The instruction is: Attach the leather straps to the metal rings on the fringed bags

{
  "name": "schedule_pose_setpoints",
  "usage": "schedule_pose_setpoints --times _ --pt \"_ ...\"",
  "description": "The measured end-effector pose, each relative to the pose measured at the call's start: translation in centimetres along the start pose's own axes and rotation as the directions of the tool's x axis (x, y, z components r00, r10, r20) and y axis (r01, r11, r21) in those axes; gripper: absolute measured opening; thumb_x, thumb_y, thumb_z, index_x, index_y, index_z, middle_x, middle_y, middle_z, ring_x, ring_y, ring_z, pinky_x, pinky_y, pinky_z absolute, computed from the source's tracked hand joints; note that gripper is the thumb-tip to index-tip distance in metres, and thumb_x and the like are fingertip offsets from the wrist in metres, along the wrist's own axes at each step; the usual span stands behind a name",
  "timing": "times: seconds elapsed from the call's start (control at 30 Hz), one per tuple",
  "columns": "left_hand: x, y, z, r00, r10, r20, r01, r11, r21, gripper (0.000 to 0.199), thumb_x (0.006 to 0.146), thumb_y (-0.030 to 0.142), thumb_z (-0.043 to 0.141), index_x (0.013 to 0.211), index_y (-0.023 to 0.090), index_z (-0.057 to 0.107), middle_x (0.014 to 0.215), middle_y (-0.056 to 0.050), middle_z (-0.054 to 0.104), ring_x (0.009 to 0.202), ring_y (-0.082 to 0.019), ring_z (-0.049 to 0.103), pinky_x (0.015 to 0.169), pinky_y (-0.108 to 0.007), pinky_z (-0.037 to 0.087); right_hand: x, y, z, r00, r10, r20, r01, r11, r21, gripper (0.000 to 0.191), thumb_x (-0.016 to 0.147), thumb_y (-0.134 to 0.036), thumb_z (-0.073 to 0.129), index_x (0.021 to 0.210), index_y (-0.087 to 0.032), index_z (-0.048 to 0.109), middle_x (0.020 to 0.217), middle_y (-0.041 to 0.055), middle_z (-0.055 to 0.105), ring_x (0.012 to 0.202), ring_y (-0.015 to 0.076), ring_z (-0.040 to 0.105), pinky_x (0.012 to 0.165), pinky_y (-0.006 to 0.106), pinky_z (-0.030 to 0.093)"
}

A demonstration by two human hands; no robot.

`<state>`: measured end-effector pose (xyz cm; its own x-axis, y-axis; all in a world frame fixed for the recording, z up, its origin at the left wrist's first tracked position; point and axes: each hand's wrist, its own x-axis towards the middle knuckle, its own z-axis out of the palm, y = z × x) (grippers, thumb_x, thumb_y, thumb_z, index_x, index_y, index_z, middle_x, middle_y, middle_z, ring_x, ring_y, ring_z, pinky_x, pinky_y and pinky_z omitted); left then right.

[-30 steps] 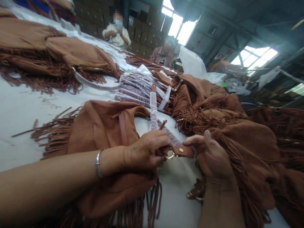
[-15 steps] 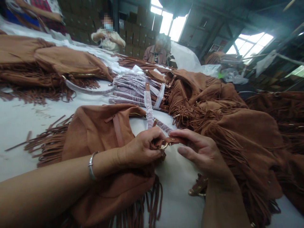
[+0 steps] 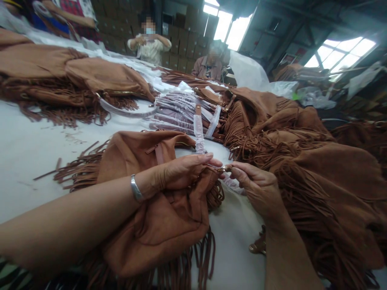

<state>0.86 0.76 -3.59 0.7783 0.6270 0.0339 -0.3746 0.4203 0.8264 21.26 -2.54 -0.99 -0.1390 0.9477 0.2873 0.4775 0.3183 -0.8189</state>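
A brown fringed bag lies on the white table under my left forearm. My left hand, with a silver bangle at the wrist, grips the bag's upper corner, its fingers stretched toward the right. Thumb and fingers of my right hand pinch a small gold metal clasp at that corner. Just behind the hands, a strap in white wrapping reaches back from the bag. The fingertips of my left hand are partly hidden behind the clasp.
More fringed brown bags are piled at the right and back left. Wrapped straps lie in a bundle behind the bag. A small brown piece with gold metal rests by my right forearm. People stand or sit across the table.
The view has shifted, so the scene sits farther right. My left fingers have straightened from a curl. My right hand has closed from a looser hold on the strap end to a pinch at the clasp.
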Motion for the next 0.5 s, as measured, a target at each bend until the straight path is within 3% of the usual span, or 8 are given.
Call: schedule_pose_setpoints --times 0.13,0.23,0.37,0.5 --pt "0.6 -0.8 -0.2 0.999 -0.021 -0.034 0.020 0.999 -0.034 0.048 0.080 0.052 0.054 0.104 0.011 0.061 0.096 -0.012 0.066 0.090 -0.020 0.061 0.080 -0.031 0.047 0.1 -0.2 0.3 1.000 -0.004 -0.021 0.004 1.000 -0.011 0.021 0.080 -0.035 0.062 0.086 -0.018 0.071 0.079 0.0033 0.069 0.073 0.0190 0.063 0.067 0.029 0.050" --pt "0.9 -1.1 0.0 0.998 0.025 -0.051 -0.025 1.000 0.008 0.047 0.077 0.053 0.057 0.096 0.011 0.063 0.087 -0.010 0.066 0.078 -0.018 0.061 0.074 -0.028 0.047 0.2 -0.2 0.4 1.000 -0.006 -0.024 0.007 1.000 0.017 0.018 0.079 -0.033 0.063 0.085 -0.018 0.072 0.077 0.0024 0.069 0.072 0.0179 0.063 0.065 0.027 0.050" --pt "0.8 -1.0 0.9 0.989 0.118 -0.086 -0.094 0.964 0.249 0.037 0.080 0.046 0.056 0.091 0.011 0.062 0.080 -0.007 0.062 0.073 -0.015 0.056 0.070 -0.025 0.045 0.0 -0.4 0.1 0.999 0.039 0.020 -0.042 0.990 0.137 0.016 0.076 -0.031 0.066 0.084 -0.019 0.072 0.079 0.0021 0.069 0.070 0.0163 0.062 0.063 0.025 0.049" --pt "0.1 -0.8 2.2 0.973 0.200 -0.115 -0.127 0.881 0.456 0.029 0.080 0.039 0.055 0.090 0.012 0.059 0.072 -0.001 0.054 0.064 -0.010 0.049 0.059 -0.020 0.040 -0.3 -0.6 -0.5 0.985 0.092 0.146 -0.124 0.966 0.227 0.018 0.072 -0.030 0.070 0.086 -0.018 0.072 0.080 0.0034 0.068 0.070 0.0159 0.060 0.060 0.024 0.048"
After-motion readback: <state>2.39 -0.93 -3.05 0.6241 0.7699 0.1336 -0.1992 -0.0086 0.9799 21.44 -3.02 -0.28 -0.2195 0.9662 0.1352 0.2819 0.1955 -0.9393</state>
